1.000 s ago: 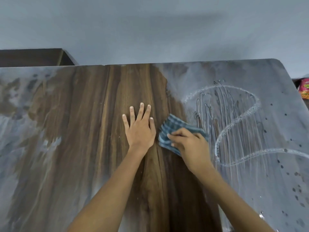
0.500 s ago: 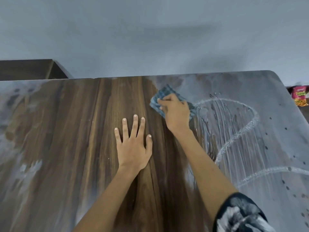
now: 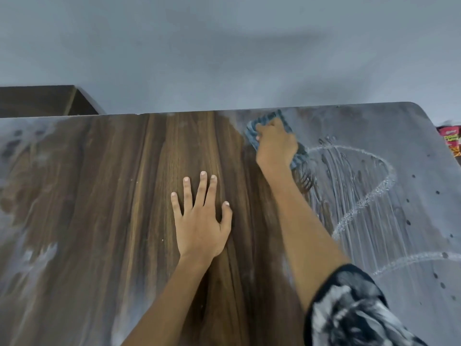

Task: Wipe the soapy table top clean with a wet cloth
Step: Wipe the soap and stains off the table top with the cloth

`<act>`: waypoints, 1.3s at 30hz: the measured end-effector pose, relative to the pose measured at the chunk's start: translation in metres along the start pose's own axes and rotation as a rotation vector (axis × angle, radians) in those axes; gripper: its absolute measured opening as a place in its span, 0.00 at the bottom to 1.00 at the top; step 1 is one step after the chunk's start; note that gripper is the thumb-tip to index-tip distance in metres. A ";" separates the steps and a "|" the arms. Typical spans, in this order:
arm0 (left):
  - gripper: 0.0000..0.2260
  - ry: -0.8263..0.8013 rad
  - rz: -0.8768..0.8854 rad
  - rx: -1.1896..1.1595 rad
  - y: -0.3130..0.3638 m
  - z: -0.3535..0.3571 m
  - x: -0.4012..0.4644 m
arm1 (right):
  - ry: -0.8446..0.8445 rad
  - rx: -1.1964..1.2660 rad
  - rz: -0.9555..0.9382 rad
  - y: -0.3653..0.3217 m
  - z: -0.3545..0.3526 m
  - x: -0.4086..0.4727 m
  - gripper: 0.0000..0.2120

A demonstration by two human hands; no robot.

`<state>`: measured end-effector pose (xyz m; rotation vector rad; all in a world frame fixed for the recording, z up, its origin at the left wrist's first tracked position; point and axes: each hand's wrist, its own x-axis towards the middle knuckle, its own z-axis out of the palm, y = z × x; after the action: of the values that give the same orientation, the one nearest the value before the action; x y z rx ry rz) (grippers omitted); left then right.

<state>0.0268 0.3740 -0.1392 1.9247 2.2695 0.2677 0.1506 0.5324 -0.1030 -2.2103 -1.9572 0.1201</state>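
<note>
The right hand [image 3: 275, 143] presses the blue checked cloth [image 3: 252, 132] onto the desk [image 3: 124, 196] near its far edge, at one o'clock, fingers curled over the cloth. The left hand [image 3: 202, 221] lies flat at centre, fingers released and spread. Soapy film [image 3: 374, 196] covers the three o'clock side.

Blue checked cloth [image 3: 252, 132], brown wood-grain table top [image 3: 139, 196] under whitish soap streaks [image 3: 369, 193]

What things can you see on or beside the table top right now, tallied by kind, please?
Hands: 2, left hand flat on the table top, right hand gripping the cloth
Blue cloths: 1
Snack packets past the right edge: 1
Dark cabinets behind: 1
Total: 5
</note>
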 end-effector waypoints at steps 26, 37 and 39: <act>0.26 0.082 -0.067 -0.091 0.005 -0.001 -0.001 | -0.124 -0.035 -0.744 -0.034 0.032 -0.021 0.23; 0.26 0.088 -0.053 -0.116 0.002 0.001 -0.001 | -0.143 -0.055 -0.298 -0.037 0.028 0.043 0.25; 0.26 0.095 -0.054 -0.116 0.003 0.000 -0.001 | -0.158 -0.047 -0.471 -0.050 0.031 0.024 0.24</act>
<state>0.0297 0.3730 -0.1388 1.8273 2.3054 0.4824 0.0990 0.5641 -0.1218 -1.7475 -2.5293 0.1853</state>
